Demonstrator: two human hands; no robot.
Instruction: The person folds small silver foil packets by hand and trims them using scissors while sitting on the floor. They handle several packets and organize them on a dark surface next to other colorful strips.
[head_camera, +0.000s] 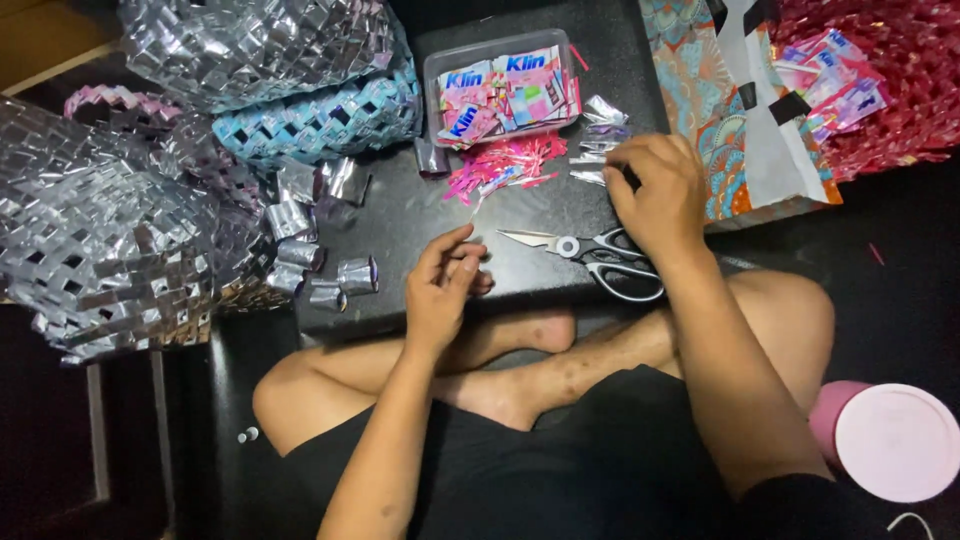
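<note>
Under our right hand (655, 195) lies the foil stack (598, 140), fingertips touching it; our left hand (445, 285), well apart, pinches a strip (474, 208).

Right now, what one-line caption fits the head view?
Right hand on silver folded wrappers, left hand pinching a strip, scissors between.

Looks like a home craft corner – someone cross-legged on the floor at a low black table (400, 225), woven foil baskets (100, 240) and scissors (600, 258) all around.
</note>
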